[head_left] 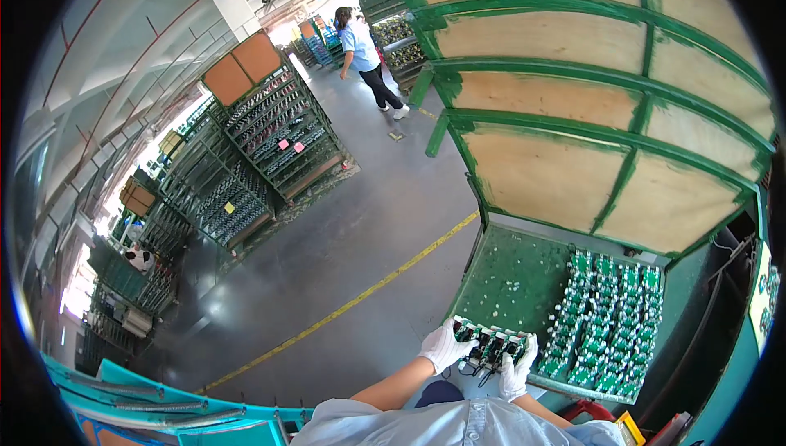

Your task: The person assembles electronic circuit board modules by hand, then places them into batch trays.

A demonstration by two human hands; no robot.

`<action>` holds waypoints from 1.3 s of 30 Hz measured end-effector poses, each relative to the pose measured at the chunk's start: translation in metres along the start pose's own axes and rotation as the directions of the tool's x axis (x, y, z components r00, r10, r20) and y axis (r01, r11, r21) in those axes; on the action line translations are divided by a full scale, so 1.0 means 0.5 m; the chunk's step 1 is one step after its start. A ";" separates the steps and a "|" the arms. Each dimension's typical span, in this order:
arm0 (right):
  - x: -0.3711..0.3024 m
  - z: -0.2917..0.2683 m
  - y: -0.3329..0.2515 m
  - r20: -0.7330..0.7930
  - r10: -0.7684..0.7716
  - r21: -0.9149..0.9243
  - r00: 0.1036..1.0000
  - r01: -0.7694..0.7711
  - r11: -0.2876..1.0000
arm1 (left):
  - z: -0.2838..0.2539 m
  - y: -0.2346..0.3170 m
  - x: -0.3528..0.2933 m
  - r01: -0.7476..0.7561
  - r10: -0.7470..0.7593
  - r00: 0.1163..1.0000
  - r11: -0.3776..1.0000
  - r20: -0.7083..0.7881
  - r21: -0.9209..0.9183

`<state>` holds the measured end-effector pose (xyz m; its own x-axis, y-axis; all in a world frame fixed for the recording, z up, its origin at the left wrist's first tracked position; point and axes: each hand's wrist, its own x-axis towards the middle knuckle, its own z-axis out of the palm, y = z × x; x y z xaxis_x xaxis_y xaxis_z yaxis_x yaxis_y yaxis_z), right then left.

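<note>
My left hand, in a white glove, is closed on the left end of a short strip of green circuit boards. The strip carries black and pale parts, and dark wires hang from its near side. At its right end my gloved right hand grips it too. I hold the strip at the near edge of a green shelf, in front of my body. Several rows of similar circuit boards with white parts lie on the shelf's right half. Small white bits are scattered over its left half.
A green frame with wooden panels rises behind the shelf. Racks full of boards stand far left across the grey floor, which bears a yellow line. A person in a light blue shirt is in the far aisle. A turquoise edge curves at lower left.
</note>
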<state>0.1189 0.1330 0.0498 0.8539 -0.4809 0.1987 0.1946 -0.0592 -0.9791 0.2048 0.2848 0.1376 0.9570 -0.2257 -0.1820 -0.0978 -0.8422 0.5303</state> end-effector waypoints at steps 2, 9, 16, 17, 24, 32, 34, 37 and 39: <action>0.019 0.021 0.021 -0.016 -0.026 -0.104 1.000 0.025 0.994 | -0.025 0.005 0.034 0.027 -0.027 0.996 1.000 0.081 0.000; 0.058 0.160 0.083 -0.368 0.207 0.140 0.906 -0.166 0.976 | -0.038 -0.042 0.267 -0.147 0.120 0.928 0.988 0.354 0.050; 0.050 0.283 0.187 -0.779 0.199 0.002 0.595 -0.314 0.949 | 0.012 -0.018 0.401 -0.502 0.312 0.722 0.850 0.618 0.157; 0.052 0.292 0.195 -0.816 0.231 0.102 0.530 -0.261 0.960 | 0.027 -0.013 0.412 -0.541 0.324 0.680 0.827 0.657 0.153; 0.116 0.268 0.302 -0.908 0.271 0.133 0.319 -0.394 0.909 | 0.171 0.025 0.508 -0.692 0.412 0.551 0.711 0.725 0.122; 0.280 0.176 0.399 -0.947 0.220 0.083 0.235 -0.482 0.872 | 0.334 0.123 0.691 -0.750 0.453 0.416 0.661 0.789 0.016; 0.302 0.164 0.428 -0.949 0.249 0.126 0.192 -0.492 0.861 | 0.374 0.149 0.724 -0.786 0.454 0.363 0.618 0.814 0.006; 0.327 0.155 0.449 -0.947 0.306 0.211 0.098 -0.527 0.823 | 0.446 0.193 0.750 -0.860 0.388 0.295 0.505 0.873 0.066; 0.345 0.151 0.457 -0.949 0.307 0.182 0.068 -0.677 0.713 | 0.479 0.192 0.775 -0.808 0.348 0.258 0.589 0.901 0.004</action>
<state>0.3472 0.1024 -0.1363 -0.3404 -0.8812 -0.3280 -0.3510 0.4427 -0.8251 0.5009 -0.0007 -0.0806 -0.0329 -0.7926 -0.6089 -0.8324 -0.3155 0.4556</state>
